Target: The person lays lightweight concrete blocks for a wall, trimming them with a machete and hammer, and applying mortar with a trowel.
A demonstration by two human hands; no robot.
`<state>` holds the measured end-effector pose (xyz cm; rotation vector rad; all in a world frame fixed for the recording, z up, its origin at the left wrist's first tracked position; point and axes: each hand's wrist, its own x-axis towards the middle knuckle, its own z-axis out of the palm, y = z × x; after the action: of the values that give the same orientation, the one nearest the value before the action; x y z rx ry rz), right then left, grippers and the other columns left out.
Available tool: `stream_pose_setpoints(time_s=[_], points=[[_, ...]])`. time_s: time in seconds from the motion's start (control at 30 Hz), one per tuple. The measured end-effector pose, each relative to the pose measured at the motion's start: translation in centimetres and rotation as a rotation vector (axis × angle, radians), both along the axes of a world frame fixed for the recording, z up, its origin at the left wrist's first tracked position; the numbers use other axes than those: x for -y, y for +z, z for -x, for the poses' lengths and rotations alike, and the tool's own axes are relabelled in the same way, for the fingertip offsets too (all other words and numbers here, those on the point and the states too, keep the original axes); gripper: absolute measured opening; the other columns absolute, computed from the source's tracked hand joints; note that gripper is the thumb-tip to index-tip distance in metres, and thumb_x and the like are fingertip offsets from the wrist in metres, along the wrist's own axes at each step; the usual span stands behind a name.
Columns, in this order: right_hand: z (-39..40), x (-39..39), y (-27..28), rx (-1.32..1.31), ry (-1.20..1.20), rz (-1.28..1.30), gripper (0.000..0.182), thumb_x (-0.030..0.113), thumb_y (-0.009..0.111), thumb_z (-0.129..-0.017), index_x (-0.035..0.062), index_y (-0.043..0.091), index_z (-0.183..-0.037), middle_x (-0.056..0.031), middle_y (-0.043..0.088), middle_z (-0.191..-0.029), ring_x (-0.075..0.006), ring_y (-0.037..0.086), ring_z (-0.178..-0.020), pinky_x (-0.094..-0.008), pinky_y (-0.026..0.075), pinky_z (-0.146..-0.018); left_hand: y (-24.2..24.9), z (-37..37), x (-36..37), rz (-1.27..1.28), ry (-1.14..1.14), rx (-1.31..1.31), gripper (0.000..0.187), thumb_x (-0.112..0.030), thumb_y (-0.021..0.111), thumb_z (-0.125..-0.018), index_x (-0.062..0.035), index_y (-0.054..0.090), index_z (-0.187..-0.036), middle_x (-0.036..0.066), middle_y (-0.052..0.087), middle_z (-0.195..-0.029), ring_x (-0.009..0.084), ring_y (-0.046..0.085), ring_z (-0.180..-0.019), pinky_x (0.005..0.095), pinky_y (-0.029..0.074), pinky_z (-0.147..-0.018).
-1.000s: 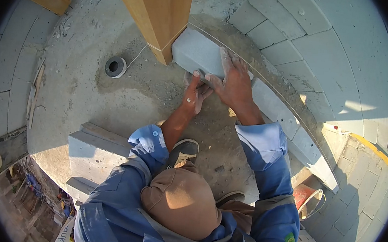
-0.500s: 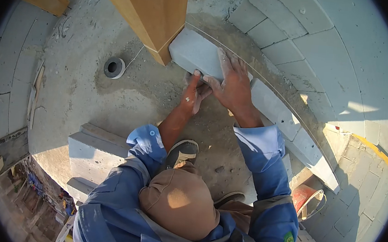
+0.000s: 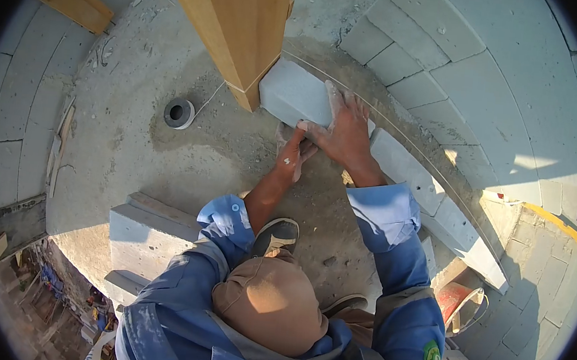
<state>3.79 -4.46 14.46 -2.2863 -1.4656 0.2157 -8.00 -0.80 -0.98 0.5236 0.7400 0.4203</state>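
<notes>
A pale grey concrete block (image 3: pixel 298 93) lies beside the foot of a wooden post (image 3: pixel 246 32), at the end of a curved row of similar blocks (image 3: pixel 409 170). Spread across the block's right end, my right hand (image 3: pixel 349 132) grips it from above, with its thumb pointing left. My left hand (image 3: pixel 294 154) holds the near lower edge, its thumb up by the right thumb and its fingers partly hidden under the edge. A thin string (image 3: pixel 377 112) runs along the far side of the blocks.
A roll of string or tape (image 3: pixel 179 113) stands on the dusty floor, its line leading to the post. More pale blocks (image 3: pixel 150 233) are stacked at left. A red bucket (image 3: pixel 453 301) sits at right. A block wall (image 3: pixel 441 83) curves around the far right.
The view has shifted slightly, moving the scene down and right. Against the block, my right hand has slid a little left, and its thumb now meets the left thumb.
</notes>
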Motion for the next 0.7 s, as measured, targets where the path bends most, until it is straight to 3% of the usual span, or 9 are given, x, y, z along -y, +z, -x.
stream_pose_setpoints(time_s=[0.07, 0.13, 0.27, 0.37, 0.6, 0.7], points=[[-0.4, -0.3, -0.4, 0.023, 0.016, -0.004, 0.092, 0.046, 0.08, -0.077, 0.0, 0.043, -0.148, -0.0246, 0.051, -0.135, -0.0431, 0.047, -0.129, -0.0537, 0.034, -0.11, -0.2, -0.1, 0.7, 0.024, -0.042, -0.062, 0.077, -0.066, 0.045, -0.1, -0.012, 0.033, -0.154, 0.013, 0.043, -0.152, 0.0277, 0.045, -0.137, 0.0454, 0.034, -0.115], [0.1, 0.7, -0.7, 0.063, -0.017, 0.004, 0.094, 0.049, 0.079, -0.078, 0.0003, 0.042, -0.149, -0.0247, 0.051, -0.135, -0.0433, 0.047, -0.13, -0.0534, 0.035, -0.11, 0.3, 0.3, 0.4, -0.044, -0.059, 0.094, 0.087, -0.063, 0.06, -0.095, -0.0142, 0.023, -0.157, 0.016, 0.037, -0.155, 0.0325, 0.035, -0.146, 0.0519, 0.031, -0.117], [0.5, 0.5, -1.3, 0.121, -0.001, -0.031, 0.093, 0.048, 0.079, -0.079, 0.0011, 0.041, -0.15, -0.0244, 0.05, -0.137, -0.0425, 0.046, -0.131, -0.0526, 0.035, -0.11, -0.4, 0.1, 0.3, -0.075, -0.047, 0.176, 0.085, -0.063, 0.057, -0.097, -0.0157, 0.021, -0.157, 0.014, 0.036, -0.156, 0.0316, 0.036, -0.145, 0.051, 0.032, -0.116], [0.9, 0.4, -0.8, 0.115, -0.018, -0.022, 0.092, 0.047, 0.079, -0.079, 0.001, 0.041, -0.15, -0.0231, 0.049, -0.138, -0.0408, 0.046, -0.13, -0.0517, 0.036, -0.111, 0.9, 0.0, -0.5, 0.029, 0.047, 0.089, 0.079, -0.065, 0.045, -0.1, -0.0147, 0.024, -0.157, 0.01, 0.038, -0.156, 0.0298, 0.036, -0.145, 0.0477, 0.031, -0.119], [1.8, 1.3, 4.8, 0.092, 0.043, -0.076, 0.089, 0.043, 0.081, -0.078, -0.001, 0.045, -0.147, -0.0199, 0.052, -0.131, -0.0365, 0.048, -0.124, -0.0495, 0.037, -0.11, 0.7, 1.3, -0.2, 0.046, 0.047, 0.085, 0.071, -0.06, 0.049, -0.099, -0.0111, 0.034, -0.148, 0.011, 0.045, -0.147, 0.0291, 0.043, -0.138, 0.0453, 0.036, -0.114], [3.6, 1.8, 4.2, 0.152, 0.046, -0.146, 0.087, 0.04, 0.082, -0.076, -0.0019, 0.047, -0.145, -0.0186, 0.052, -0.127, -0.036, 0.049, -0.122, -0.0489, 0.039, -0.106, 1.2, 2.6, -0.5, 0.053, 0.034, 0.084, 0.067, -0.058, 0.051, -0.099, -0.0096, 0.038, -0.144, 0.012, 0.048, -0.142, 0.0288, 0.046, -0.134, 0.0443, 0.038, -0.111]])
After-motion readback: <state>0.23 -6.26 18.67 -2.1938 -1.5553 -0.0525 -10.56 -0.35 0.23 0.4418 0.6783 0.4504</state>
